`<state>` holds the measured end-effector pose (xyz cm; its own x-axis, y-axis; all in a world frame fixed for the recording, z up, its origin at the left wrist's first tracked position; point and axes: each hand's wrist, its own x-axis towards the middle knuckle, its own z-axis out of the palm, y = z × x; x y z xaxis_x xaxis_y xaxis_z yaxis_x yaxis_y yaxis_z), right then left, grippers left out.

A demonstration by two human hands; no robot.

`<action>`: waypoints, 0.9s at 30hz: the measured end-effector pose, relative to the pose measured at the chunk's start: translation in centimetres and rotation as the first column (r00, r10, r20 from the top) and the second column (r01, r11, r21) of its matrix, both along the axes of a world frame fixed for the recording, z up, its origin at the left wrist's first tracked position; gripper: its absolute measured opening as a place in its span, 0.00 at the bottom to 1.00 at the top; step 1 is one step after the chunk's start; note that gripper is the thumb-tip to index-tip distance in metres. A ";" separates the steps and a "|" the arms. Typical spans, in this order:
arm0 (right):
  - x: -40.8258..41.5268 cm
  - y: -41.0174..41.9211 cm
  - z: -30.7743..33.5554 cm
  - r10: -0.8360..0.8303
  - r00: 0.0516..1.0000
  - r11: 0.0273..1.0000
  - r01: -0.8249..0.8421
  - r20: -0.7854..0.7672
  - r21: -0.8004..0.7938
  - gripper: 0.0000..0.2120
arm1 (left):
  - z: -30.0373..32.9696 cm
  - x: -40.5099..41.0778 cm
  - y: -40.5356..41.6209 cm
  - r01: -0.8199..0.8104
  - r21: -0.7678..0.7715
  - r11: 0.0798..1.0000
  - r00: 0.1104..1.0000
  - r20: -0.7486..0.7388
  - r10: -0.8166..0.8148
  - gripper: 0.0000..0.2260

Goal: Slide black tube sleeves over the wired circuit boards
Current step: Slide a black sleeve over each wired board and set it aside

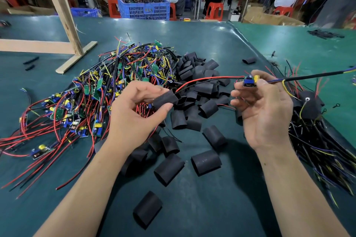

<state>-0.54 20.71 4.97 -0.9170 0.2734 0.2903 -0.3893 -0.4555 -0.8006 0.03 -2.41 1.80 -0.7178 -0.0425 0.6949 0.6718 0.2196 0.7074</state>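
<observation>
My left hand (pixel 134 109) pinches a black tube sleeve (pixel 167 99) between thumb and fingers above the green table. A red and a black wire (pixel 208 79) run out of the sleeve's mouth to a small circuit board (pixel 250 82) with blue and yellow parts. My right hand (pixel 265 109) holds that board up at its fingertips, to the right of the sleeve. The board's thick black cable (pixel 312 76) trails off to the right. The board is outside the sleeve.
A heap of wired boards (pixel 107 86) lies at the left, a pile of loose black sleeves (pixel 198 82) in the middle, and sleeved units (pixel 312 109) at the right. A wooden frame (pixel 63 15) stands back left. People sit at benches behind.
</observation>
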 end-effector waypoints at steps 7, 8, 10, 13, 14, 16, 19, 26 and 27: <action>-0.2 0.1 -0.2 -0.052 0.999 0.997 0.052 0.005 0.049 0.08 | 0.1 0.0 -0.1 -0.004 0.010 1.000 1.000 -0.016 0.004 0.15; -0.2 0.0 -0.2 -0.058 0.998 0.997 0.057 0.006 0.058 0.08 | 0.1 0.0 -0.1 -0.005 0.009 1.000 1.000 -0.017 0.005 0.15; -0.2 0.0 -0.3 -0.073 0.997 0.994 0.072 0.011 0.078 0.07 | 0.1 0.0 -0.2 -0.003 0.009 1.000 1.000 -0.018 0.004 0.15; -0.4 -0.1 -0.4 -0.103 0.994 0.990 0.100 0.028 0.095 0.08 | 0.2 0.2 -0.2 0.014 0.019 1.000 1.000 -0.020 -0.014 0.14; -0.4 -0.1 -0.5 -0.111 0.993 0.989 0.106 0.038 0.098 0.09 | 0.2 0.2 -0.2 0.026 0.028 0.999 0.999 -0.019 -0.026 0.14; -0.5 -0.1 -0.5 -0.121 0.991 0.988 0.114 0.060 0.103 0.10 | 0.3 0.3 -0.2 0.042 0.034 0.999 0.999 -0.021 -0.041 0.14; -0.5 -0.2 -0.5 -0.130 0.988 0.987 0.120 0.089 0.110 0.10 | 0.3 0.2 -0.3 0.047 0.014 0.999 0.999 -0.018 -0.047 0.14; -0.1 -1.2 -1.0 0.042 0.998 0.980 -0.051 0.050 0.190 0.06 | -0.3 -0.1 -0.4 -0.037 -0.147 0.988 0.999 -0.021 0.035 0.16; 0.0 -1.5 -1.1 0.067 0.997 0.972 -0.076 0.048 0.224 0.06 | -0.3 0.0 -0.4 -0.043 -0.179 0.983 0.999 -0.022 0.040 0.16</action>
<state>-0.50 19.24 3.87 -0.9437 0.1386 0.3003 -0.3285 -0.2871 -0.8998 0.04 -2.82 1.45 -0.7051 0.0545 0.7070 0.6720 0.3698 0.6416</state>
